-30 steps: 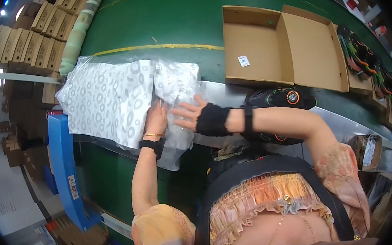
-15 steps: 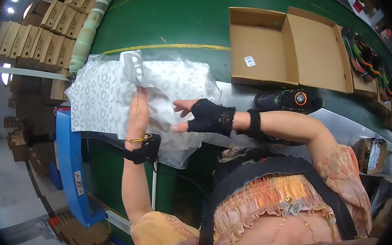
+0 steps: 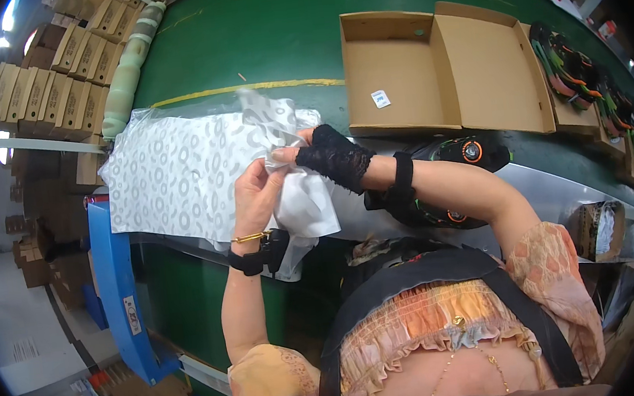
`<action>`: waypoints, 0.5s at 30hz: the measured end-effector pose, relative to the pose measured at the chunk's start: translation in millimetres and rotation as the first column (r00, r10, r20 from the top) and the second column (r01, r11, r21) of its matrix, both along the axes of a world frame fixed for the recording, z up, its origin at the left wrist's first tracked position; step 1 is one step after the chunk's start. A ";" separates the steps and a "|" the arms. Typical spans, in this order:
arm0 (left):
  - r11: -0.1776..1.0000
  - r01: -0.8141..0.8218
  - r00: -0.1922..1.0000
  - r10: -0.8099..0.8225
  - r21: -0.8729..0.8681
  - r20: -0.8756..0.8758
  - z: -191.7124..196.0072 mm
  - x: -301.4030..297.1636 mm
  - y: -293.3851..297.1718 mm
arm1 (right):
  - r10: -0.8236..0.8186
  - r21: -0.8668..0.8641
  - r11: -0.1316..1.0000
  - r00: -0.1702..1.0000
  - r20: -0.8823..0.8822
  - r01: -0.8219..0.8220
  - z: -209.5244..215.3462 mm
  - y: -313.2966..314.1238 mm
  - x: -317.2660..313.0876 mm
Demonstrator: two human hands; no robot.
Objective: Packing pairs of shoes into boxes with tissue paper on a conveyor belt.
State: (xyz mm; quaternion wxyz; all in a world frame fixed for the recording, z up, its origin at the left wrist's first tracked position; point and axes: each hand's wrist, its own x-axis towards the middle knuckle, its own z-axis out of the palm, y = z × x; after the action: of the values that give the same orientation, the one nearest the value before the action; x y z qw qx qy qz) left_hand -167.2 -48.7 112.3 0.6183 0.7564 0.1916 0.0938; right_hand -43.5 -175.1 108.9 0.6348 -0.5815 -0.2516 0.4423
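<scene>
A crumpled sheet of white tissue paper (image 3: 306,208) with a grey print is bunched between my hands. My left hand (image 3: 257,196), bare with a gold bangle and a black band at the wrist, has its thumb and fingers closed on the bunch. My right hand (image 3: 332,158), in a black fingerless lace glove, pinches the same sheet just beside it. Under and left of them lies a flat stack of printed tissue paper (image 3: 170,174) in clear plastic. Right of my hands, partly behind my right forearm, sit black shoes (image 3: 471,152) with orange and green details.
An open brown cardboard box (image 3: 500,73) stands beyond the shoes, with a small white card (image 3: 381,99) inside. More shoes (image 3: 568,67) line the far right. A blue metal frame (image 3: 118,286) is at the left, and stacked boxes (image 3: 40,95) fill the far left.
My left hand has moved right and my right hand has come up to it. Both now pinch the sheet, which has been gathered into a bunch.
</scene>
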 end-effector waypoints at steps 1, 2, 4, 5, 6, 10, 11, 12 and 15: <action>0.996 -0.038 0.999 0.040 0.078 -0.014 -0.9 0.8 4.2 | -0.005 0.000 1.000 1.000 0.004 0.005 0.2 -4.9 4.0; 0.984 -0.175 0.983 0.172 0.045 0.059 -4.1 0.3 10.2 | -0.054 -0.002 0.999 0.998 0.023 0.054 11.9 -13.0 8.0; 0.884 -0.403 0.915 0.390 0.235 0.103 3.1 -13.4 52.0 | -0.121 -0.023 0.992 0.975 0.184 0.127 -8.8 -21.3 28.7; 0.775 -0.554 0.832 0.501 0.302 0.240 29.4 -15.6 56.3 | -0.067 -0.214 0.965 0.935 0.348 0.149 -13.6 -26.8 44.8; 0.764 -0.615 0.754 0.495 0.197 0.433 54.1 -12.4 57.2 | -0.162 -0.111 0.974 0.947 0.277 0.199 -27.3 -35.6 58.5; 0.664 -0.616 0.699 0.213 0.424 0.683 129.9 -2.8 9.2 | -0.251 -0.226 0.933 0.956 0.155 0.281 -49.3 -55.6 108.4; 0.583 -0.507 0.819 0.095 0.636 0.566 127.9 0.3 0.4 | -0.340 -0.147 0.929 0.940 0.018 0.339 -56.6 -62.9 123.9; 0.356 -0.285 0.918 -0.167 0.890 0.360 125.9 16.2 -27.7 | -0.351 -0.186 0.914 0.933 0.080 0.360 -57.8 -75.5 143.8; 0.224 0.398 0.800 -0.559 0.890 -0.217 107.8 57.2 -65.6 | -0.385 -0.225 0.851 0.856 0.346 0.474 -52.9 -120.9 209.0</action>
State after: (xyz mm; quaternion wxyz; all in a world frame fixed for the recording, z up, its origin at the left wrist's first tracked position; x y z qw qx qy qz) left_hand -110.0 -114.3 220.1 0.1147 0.9760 -0.1801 0.0431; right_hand 165.5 -296.0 56.0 0.5780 -0.7712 -0.1327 0.2314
